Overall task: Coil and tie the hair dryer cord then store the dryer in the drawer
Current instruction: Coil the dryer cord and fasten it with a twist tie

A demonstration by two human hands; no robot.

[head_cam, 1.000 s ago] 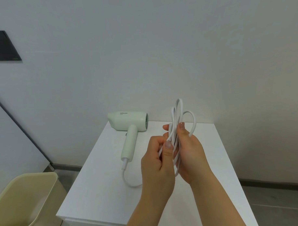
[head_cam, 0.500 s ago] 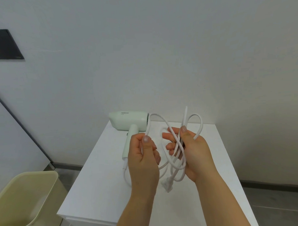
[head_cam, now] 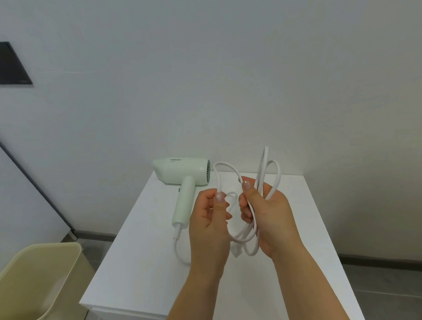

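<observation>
Coiling step: your right hand (head_cam: pixel 267 217) grips the gathered cord (head_cam: pixel 269 174) loops | left hand (head_cam: pixel 211 222) pinches one free strand | hair dryer (head_cam: pixel 184 175) lies on the desk (head_cam: pixel 137 270) | next, I think: wrap this strand around the bundle, keep loops together.

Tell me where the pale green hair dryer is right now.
The pale green hair dryer lies on the white cabinet top, at its far left near the wall, just left of both hands.

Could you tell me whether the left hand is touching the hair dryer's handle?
Apart. The head view shows white tabletop between the left hand and the handle.
</observation>
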